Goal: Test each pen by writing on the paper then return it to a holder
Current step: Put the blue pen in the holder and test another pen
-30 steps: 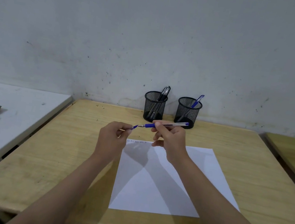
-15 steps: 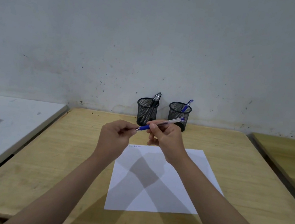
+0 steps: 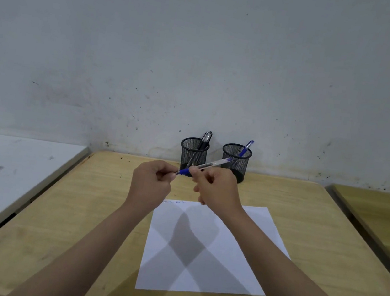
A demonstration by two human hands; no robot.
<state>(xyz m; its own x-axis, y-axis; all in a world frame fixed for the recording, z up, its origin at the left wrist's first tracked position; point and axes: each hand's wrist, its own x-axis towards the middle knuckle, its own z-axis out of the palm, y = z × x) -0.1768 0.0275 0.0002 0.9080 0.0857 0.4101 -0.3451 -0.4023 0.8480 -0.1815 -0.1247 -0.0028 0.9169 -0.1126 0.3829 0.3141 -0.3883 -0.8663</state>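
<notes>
A clear pen with a blue grip (image 3: 207, 165) is held above the table between both hands. My right hand (image 3: 215, 188) grips its barrel, and my left hand (image 3: 152, 182) pinches its tip end, where a cap may be, though I cannot tell. Below lies a white sheet of paper (image 3: 210, 263) with a few small marks along its top edge. At the back stand two black mesh holders: the left holder (image 3: 192, 156) has black pens in it, the right holder (image 3: 236, 161) has one blue pen (image 3: 246, 148).
The wooden table (image 3: 78, 219) ends at a stained white wall. A white table (image 3: 10, 172) with scraps on it stands to the left. Another wooden table (image 3: 379, 216) stands to the right.
Both hands have risen slightly with the pen, and the left hand has closed onto its tip end. The camera has tilted upward, showing more wall.
</notes>
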